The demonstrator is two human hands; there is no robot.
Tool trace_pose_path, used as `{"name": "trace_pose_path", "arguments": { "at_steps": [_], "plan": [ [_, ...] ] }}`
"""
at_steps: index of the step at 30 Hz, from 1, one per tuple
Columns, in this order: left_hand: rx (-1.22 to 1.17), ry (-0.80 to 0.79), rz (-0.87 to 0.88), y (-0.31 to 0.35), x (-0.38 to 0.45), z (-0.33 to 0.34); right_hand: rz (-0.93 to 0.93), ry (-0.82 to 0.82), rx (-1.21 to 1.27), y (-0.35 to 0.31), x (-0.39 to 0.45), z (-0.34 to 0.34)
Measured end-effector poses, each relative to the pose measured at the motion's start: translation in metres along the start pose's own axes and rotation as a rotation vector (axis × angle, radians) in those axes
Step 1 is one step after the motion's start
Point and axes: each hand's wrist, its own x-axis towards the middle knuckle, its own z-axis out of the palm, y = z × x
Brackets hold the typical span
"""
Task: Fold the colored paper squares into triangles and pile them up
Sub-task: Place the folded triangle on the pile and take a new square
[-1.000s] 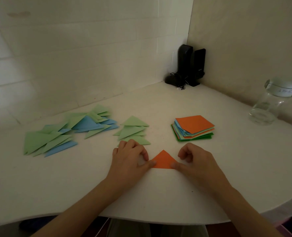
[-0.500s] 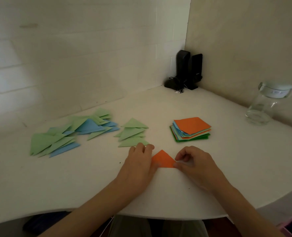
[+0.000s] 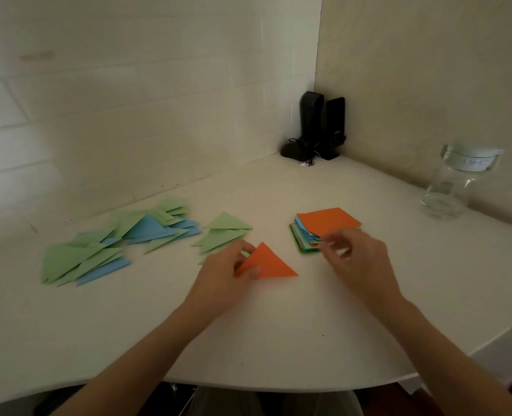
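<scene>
My left hand (image 3: 224, 276) pinches the left corner of a folded orange triangle (image 3: 268, 262), which lies just off the small pile of green triangles (image 3: 223, 234). My right hand (image 3: 358, 259) is blurred and holds nothing; its loosely curled fingers hover at the near edge of the stack of colored paper squares (image 3: 328, 223), orange on top. A wider spread of green and blue triangles (image 3: 110, 244) covers the table's left side.
The white table (image 3: 278, 331) curves along its near edge. Two black speakers (image 3: 320, 127) stand in the back corner against the walls. A clear glass jar (image 3: 456, 184) with a white lid sits at the right by the wall.
My right hand let go of the orange triangle and moved up toward the square stack. My left hand took the triangle by its left corner and shifted it toward the green pile.
</scene>
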Motion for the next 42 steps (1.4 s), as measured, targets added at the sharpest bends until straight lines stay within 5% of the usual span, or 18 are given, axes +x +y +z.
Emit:
{"name": "trace_pose_path", "arguments": {
  "at_steps": [2,8,25,33,37,42],
  "plan": [
    [0.012,0.053,-0.003,-0.005,0.009,-0.01,-0.041,0.022,-0.155,0.009,0.019,0.0],
    [0.082,0.197,-0.078,-0.021,0.048,-0.035,-0.1,-0.259,-0.394,0.022,0.044,0.009],
    [0.277,0.251,-0.199,-0.058,0.095,-0.028,-0.283,-0.039,-0.39,0.03,0.024,0.017],
    [0.281,0.323,-0.06,-0.068,0.096,-0.02,-0.075,-0.024,-0.235,0.025,0.021,0.005],
    [0.298,0.356,-0.006,-0.067,0.092,-0.02,-0.243,0.19,-0.206,0.008,0.01,-0.01],
    [0.041,0.346,0.389,-0.018,0.043,-0.015,-0.483,0.177,-0.198,-0.022,-0.025,-0.003]
  ]
}}
